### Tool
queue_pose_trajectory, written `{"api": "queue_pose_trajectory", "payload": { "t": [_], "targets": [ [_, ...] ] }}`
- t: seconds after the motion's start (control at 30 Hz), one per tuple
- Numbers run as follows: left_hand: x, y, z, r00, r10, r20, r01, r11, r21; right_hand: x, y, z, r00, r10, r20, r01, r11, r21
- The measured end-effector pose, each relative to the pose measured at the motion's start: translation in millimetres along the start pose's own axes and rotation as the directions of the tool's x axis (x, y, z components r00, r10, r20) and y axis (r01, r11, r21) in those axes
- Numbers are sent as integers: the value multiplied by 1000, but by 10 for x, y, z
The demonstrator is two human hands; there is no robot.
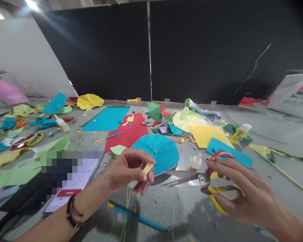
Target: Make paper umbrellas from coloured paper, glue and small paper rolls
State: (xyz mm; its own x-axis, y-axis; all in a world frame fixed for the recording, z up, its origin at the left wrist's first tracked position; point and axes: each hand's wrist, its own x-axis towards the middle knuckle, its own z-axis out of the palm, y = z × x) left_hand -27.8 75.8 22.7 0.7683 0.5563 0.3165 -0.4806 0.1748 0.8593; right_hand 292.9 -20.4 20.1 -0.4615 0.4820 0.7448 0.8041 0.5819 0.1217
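A black partition (pixel 204 50) backed your station, and the grey tabletop (pixel 187 205) before it was crowded with cut paper. Your right hand (pixel 247 185) was gripping the scissors, fingers and thumb at the handle loops. Your left hand (pixel 133 169) was raised above the tabletop, thumb and fingertips pinching a small piece. A phone (pixel 82 181) lay beyond your left forearm.

The red-and-yellow-handled scissors (pixel 204 179) pointed left, towards your left fingers; the blades seemed slightly parted, though blur left this uncertain. In my judgement this was the chief hazard: closing them too near the pinch could nick a fingertip, because so little paper stood clear of your grip.

The pleated blue paper disc (pixel 164 148) sat just beyond your left hand, partly hidden by it. Whether a blade touched its rim, I could not tell; a low cut could snag or crease it. The blue-and-yellow stick (pixel 138 216) lay nearer you, where a dropped wrist could roll it. The white glue bottle (pixel 195 163) stood behind the scissors, and a careless backward sweep could knock it.

Smallest was the pale yellow paper strip (pixel 148 168) in your left pinch, clear of the tabletop and apart from the blades; a loose pinch could let it slip, a tight one crush it
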Motion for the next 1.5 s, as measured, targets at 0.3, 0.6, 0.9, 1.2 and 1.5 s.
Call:
{"api": "queue_pose_trajectory", "payload": {
  "t": [0.3, 0.6, 0.9, 1.2, 1.5],
  "targets": [
    [69, 36, 76, 971, -6, -239, 26, 997, 78, 0, -31, 5, 993, 120, 3, -120, 992, 27],
    [46, 7, 130, 941, 93, -327, -10, 969, 246, -19, -41, 51, 993, 104, 61, -109, 991, 79],
    [57, -22, 138, 918, 114, -379, 5, 954, 300, 8, -16, 54, 994, 89, 69, -94, 994, 59],
    [44, -16, 150, 914, 154, -375, 9, 917, 398, 56, -42, 40, 991, 81, 107, -88, 994, 60],
    [28, -51, 183, 927, 253, -276, -53, 819, 572, 42, -32, 58, 982, 50, 184, -61, 997, 54]
  ]
}}
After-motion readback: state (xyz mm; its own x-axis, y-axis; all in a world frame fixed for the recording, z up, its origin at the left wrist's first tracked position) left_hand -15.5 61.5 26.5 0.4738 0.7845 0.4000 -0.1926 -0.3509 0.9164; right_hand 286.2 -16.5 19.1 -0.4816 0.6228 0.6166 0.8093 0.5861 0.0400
